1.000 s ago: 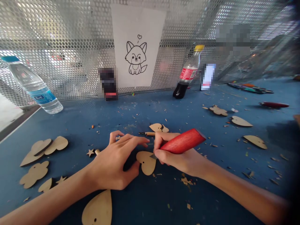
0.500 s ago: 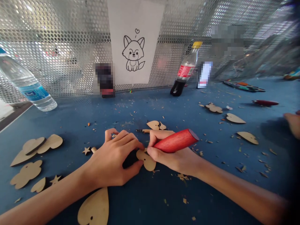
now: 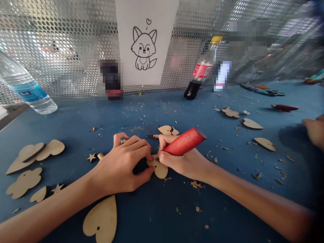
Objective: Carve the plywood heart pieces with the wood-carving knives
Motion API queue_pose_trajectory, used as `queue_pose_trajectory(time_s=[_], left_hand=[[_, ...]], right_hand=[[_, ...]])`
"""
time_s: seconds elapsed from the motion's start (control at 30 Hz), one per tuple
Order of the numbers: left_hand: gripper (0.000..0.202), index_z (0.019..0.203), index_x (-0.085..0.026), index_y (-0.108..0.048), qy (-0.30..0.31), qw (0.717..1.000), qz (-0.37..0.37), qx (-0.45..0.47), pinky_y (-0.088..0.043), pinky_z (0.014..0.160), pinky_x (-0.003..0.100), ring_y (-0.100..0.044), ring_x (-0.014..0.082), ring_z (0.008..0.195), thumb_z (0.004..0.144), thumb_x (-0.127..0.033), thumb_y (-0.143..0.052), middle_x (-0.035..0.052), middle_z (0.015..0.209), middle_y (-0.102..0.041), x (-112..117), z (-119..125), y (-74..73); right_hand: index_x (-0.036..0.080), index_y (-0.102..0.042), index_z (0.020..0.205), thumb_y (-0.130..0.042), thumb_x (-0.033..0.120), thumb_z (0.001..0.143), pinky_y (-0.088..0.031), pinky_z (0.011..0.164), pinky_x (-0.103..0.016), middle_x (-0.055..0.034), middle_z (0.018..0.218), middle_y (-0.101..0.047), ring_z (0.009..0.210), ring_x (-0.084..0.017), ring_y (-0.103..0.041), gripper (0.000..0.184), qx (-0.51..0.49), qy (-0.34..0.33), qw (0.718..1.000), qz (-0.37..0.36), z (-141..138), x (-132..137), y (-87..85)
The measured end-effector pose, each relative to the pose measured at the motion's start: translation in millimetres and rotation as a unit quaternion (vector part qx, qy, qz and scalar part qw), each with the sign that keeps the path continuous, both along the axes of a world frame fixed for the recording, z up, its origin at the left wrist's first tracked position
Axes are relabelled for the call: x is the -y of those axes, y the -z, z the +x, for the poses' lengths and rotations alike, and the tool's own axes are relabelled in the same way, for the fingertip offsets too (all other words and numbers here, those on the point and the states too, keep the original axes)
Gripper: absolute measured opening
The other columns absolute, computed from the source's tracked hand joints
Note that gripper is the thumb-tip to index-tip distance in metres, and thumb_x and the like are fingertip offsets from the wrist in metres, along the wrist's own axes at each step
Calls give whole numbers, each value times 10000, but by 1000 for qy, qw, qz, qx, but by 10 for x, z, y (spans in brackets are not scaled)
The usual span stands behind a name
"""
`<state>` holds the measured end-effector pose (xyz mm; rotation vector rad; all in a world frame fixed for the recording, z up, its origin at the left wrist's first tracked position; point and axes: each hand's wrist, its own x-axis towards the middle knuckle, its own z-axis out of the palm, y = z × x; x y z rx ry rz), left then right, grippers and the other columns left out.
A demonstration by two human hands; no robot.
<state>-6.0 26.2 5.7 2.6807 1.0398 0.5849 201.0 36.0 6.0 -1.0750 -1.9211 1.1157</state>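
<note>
A small wooden heart cut-out (image 3: 160, 169) lies on the blue table (image 3: 157, 111) in the middle of the view. My left hand (image 3: 124, 167) pinches its left edge between thumb and fingers and presses it down. My right hand (image 3: 181, 160) is closed round a carving tool with a thick red handle (image 3: 186, 141); the tool's tip meets the heart's upper edge and is hidden behind my fingers. Wood chips (image 3: 196, 184) lie just right of the heart.
More wooden cut-outs lie around: hearts and a flower at the left (image 3: 32, 155), a large heart (image 3: 101, 221) near my left forearm, others at the right (image 3: 264, 143). A water bottle (image 3: 26, 91), a cola bottle (image 3: 199, 76) and a fox drawing (image 3: 144, 44) line the mesh wall. Another person's hand (image 3: 315, 130) shows at the right edge.
My two hands have drawn closer together over the heart, and my left fingers have curled onto its edge. The red-handled tool has shifted slightly left. The view tilted a little downward.
</note>
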Motion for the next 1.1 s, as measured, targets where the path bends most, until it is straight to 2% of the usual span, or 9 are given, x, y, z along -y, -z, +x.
queue_pose_trajectory(time_s=[0.57, 0.8, 0.9, 1.1], left_hand=[[32, 849, -209, -584, 1, 1000, 9, 1, -271, 980, 463, -620, 190, 915, 855, -235, -600, -13, 927, -677, -2, 6, 1], [27, 850, -209, -595, 4, 1000, 9, -3, -295, 985, 450, -618, 187, 901, 863, -232, -590, -4, 917, -675, -7, 17, -8], [19, 876, -212, -582, 7, 1000, 12, -5, -288, 974, 450, -625, 194, 907, 861, -222, -587, -13, 920, -671, -4, 19, -8], [161, 997, -209, -530, 0, 1000, 23, -9, -293, 939, 468, -624, 219, 914, 845, -202, -582, 8, 963, -657, 13, 4, -10]], right_hand=[[211, -436, 639, -597, 183, 742, -298, 531, -277, 67, 600, -423, 544, -96, -370, 193, 2, -5, 1000, -12, 5, 11, 7], [209, -427, 662, -632, 189, 785, -312, 560, -282, 62, 613, -414, 585, -111, -383, 240, 54, -19, 998, -14, 58, 1, -4], [212, -442, 685, -651, 227, 809, -320, 571, -285, 53, 647, -407, 615, -122, -389, 244, 70, -9, 997, -22, 66, 7, -16], [211, -421, 684, -631, 410, 907, -335, 599, -292, 44, 672, -408, 640, -126, -417, 366, 62, 9, 998, 1, 22, 46, -45]])
